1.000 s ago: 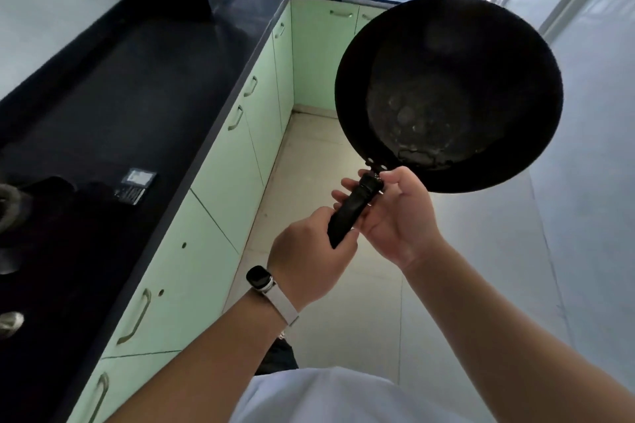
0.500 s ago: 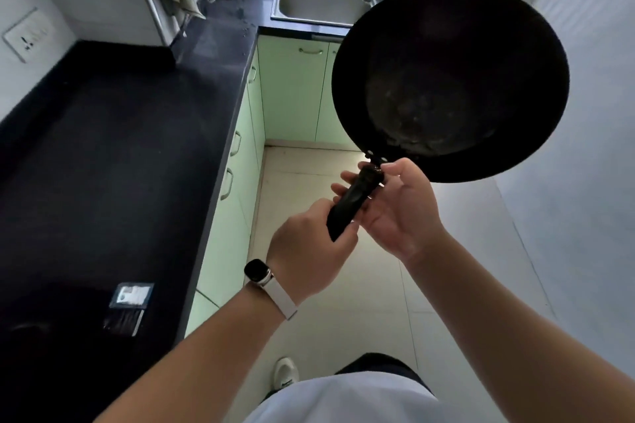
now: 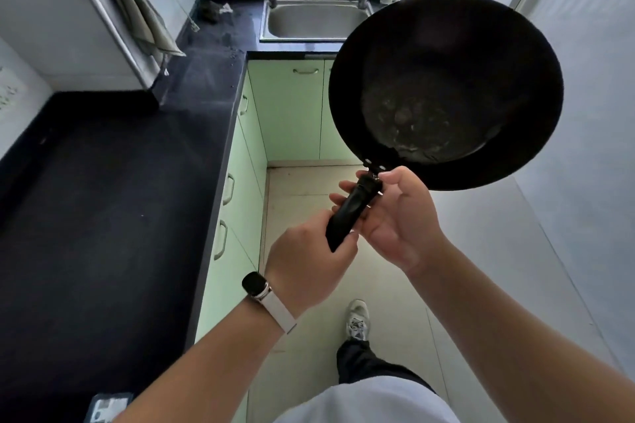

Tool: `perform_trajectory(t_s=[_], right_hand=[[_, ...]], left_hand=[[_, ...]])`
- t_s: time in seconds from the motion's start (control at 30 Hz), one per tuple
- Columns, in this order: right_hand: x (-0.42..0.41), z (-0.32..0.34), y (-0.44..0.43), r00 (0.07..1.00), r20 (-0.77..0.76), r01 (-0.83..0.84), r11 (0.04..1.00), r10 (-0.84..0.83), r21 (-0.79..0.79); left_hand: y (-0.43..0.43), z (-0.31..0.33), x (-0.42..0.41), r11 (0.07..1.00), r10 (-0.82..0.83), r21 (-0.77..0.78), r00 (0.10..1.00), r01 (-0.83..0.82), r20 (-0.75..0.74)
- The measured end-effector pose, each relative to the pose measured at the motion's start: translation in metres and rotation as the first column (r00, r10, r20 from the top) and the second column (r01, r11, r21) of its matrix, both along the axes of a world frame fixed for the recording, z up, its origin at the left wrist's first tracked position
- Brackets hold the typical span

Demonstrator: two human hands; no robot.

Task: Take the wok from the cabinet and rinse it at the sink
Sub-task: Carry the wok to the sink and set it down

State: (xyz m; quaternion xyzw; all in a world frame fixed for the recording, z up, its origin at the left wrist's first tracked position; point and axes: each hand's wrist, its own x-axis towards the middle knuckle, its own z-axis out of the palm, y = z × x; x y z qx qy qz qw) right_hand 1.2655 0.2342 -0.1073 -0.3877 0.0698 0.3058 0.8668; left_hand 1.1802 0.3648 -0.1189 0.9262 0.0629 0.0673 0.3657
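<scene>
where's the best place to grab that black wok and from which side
By its long black handle, approached from the near end facing the person. It is the only narrow part; the wok bowl is wide and round. The left hand grips the handle's end, and the right hand cradles it near the rivets.

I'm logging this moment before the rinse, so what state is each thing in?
wok: held in the air, tilted, whitish residue inside
left hand: closed on the handle's end
right hand: cupping the handle near the pan
sink: looks empty, no water running
cabinet doors: shut
towel: hanging on the wall
</scene>
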Motion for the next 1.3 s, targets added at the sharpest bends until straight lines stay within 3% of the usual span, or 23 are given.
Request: perform_trajectory(t_s=[0.4, 0.73, 1.3], right_hand=[[0.191, -0.004, -0.047, 0.999, -0.052, -0.003, 1.0, 0.003, 0.006], [0.293, -0.002, -0.056, 0.998, -0.055, 0.024, 0.999, -0.022, 0.045], [0.515, -0.019, 0.054, 0.987, -0.087, 0.133, 0.99, -0.137, -0.05]], left_hand=[[-0.055, 0.0, 0.187, 0.997, 0.049, -0.057, 0.998, -0.052, -0.043], [-0.056, -0.001, 0.296, 1.0, 0.019, -0.007, 0.999, -0.02, -0.044], [0.06, -0.03, 0.53, 0.99, -0.1, -0.107, 0.994, 0.096, -0.039]])
